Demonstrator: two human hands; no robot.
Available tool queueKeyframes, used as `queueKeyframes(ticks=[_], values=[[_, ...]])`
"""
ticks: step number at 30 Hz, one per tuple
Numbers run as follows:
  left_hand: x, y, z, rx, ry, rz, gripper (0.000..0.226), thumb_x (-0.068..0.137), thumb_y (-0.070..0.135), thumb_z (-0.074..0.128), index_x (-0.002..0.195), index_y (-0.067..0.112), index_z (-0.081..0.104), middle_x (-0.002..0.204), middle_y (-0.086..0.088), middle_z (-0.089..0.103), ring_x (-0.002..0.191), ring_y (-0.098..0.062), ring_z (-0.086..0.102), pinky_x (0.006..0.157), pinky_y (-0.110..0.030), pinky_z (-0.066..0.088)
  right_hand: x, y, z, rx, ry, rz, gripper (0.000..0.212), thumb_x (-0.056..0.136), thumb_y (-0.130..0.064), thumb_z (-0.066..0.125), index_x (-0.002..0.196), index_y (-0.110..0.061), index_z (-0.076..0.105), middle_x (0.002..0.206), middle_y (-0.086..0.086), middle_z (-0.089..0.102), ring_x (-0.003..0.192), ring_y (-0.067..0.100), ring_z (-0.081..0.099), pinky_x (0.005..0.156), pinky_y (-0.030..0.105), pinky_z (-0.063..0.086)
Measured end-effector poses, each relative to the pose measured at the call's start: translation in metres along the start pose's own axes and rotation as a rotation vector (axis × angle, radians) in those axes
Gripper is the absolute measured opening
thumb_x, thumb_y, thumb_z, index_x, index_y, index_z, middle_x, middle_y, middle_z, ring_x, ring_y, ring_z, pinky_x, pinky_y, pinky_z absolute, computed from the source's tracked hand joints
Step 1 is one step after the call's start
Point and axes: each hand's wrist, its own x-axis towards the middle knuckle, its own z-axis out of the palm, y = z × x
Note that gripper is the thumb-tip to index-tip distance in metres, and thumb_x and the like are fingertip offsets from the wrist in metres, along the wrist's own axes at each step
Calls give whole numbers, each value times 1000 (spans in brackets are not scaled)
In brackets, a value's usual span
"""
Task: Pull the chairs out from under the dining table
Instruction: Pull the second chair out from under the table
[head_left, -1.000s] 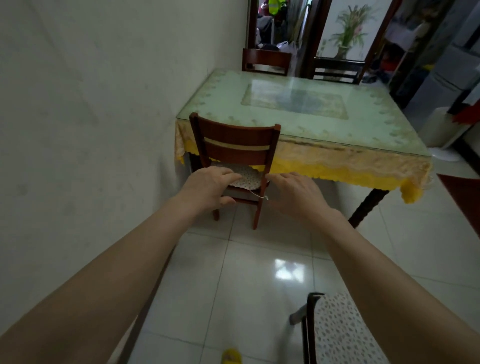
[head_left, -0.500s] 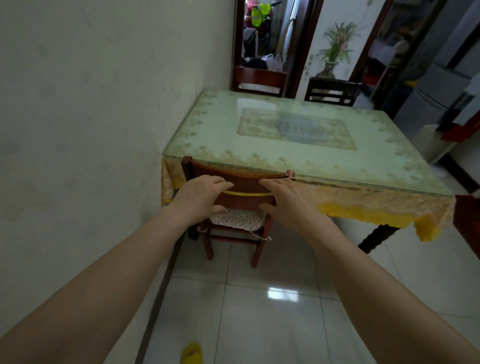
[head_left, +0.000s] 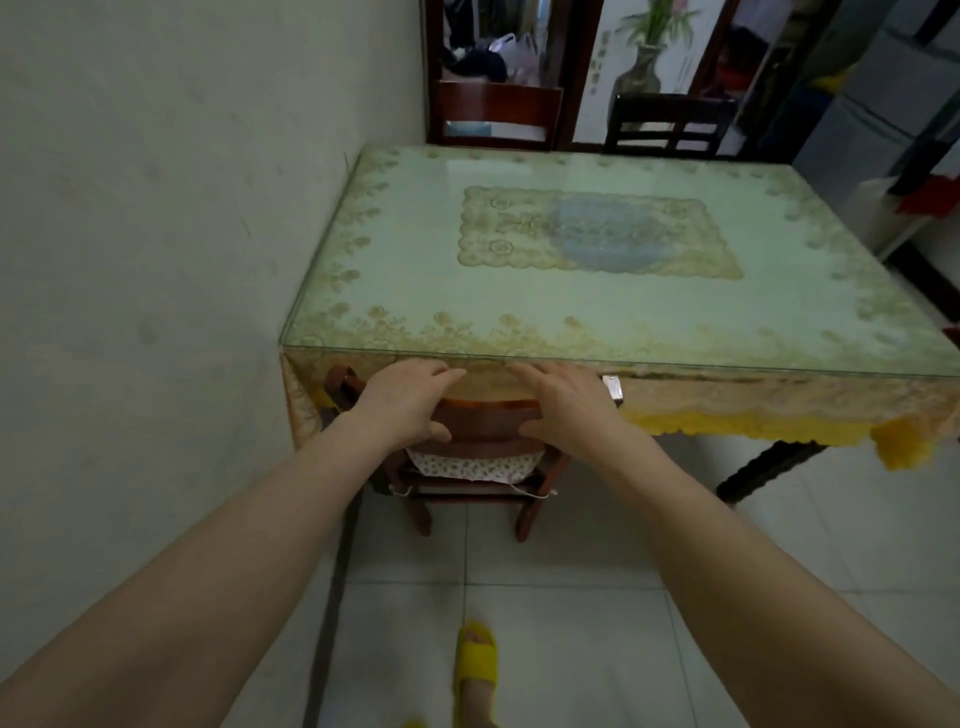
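Note:
A reddish-brown wooden chair with a patterned seat cushion stands tucked against the near edge of the dining table, close to the left wall. The table has a glass top over a green-and-gold cloth with a yellow fringe. My left hand grips the left part of the chair's top rail, fingers curled over it. My right hand grips the right part of the same rail. The chair's seat front and front legs are hidden under the table. Two more chairs, a red-brown chair and a dark chair, stand at the table's far side.
A pale wall runs close along the left of the chair and table. My foot in a yellow slipper rests on the white tiled floor behind the chair. A dark table leg stands to the right. A doorway and a vase picture lie beyond.
I have stepped closer to the table and the view now looks down on it. Both hands rose from seat height to the chair's top rail and closed on it.

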Motion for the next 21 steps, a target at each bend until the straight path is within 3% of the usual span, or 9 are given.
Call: queueKeyframes(ticks=[3, 7, 9, 12, 21], values=[[25, -12, 15, -2, -115, -11, 86, 78, 53, 71, 149, 27, 31, 147, 2, 42, 130, -22, 44, 98, -40, 47, 32, 10, 18, -25, -126, -31, 73, 79, -35, 75, 142, -26, 39, 132, 4, 56, 120, 29, 50, 89, 40, 42], [47, -22, 30, 5, -163, 1, 61, 79, 52, 70, 133, 29, 53, 126, 6, 59, 111, -20, 58, 81, -40, 55, 59, 17, 38, -46, -217, -81, 30, 83, -22, 65, 113, -24, 61, 104, 2, 67, 94, 26, 60, 68, 34, 46], [56, -26, 35, 8, -193, 12, 43, 80, 49, 68, 120, 33, 61, 110, 6, 64, 96, -20, 62, 73, -37, 56, 69, 19, 46, -48, -286, -82, 21, 85, -20, 61, 105, -24, 63, 92, 1, 66, 81, 25, 61, 64, 35, 52], [68, -30, 40, 7, -226, 52, 26, 83, 44, 64, 108, 36, 67, 90, 6, 67, 80, -19, 63, 61, -31, 49, 79, 24, 53, -53, -302, -81, 15, 87, -18, 57, 98, -22, 66, 79, 1, 63, 67, 23, 58, 55, 32, 45], [73, -32, 42, -3, -156, 117, 19, 86, 38, 62, 104, 33, 67, 86, 3, 67, 78, -21, 61, 60, -30, 43, 69, 35, 57, -67, -145, -121, 8, 86, -26, 61, 90, -19, 63, 73, 1, 60, 63, 25, 52, 63, 34, 45]])
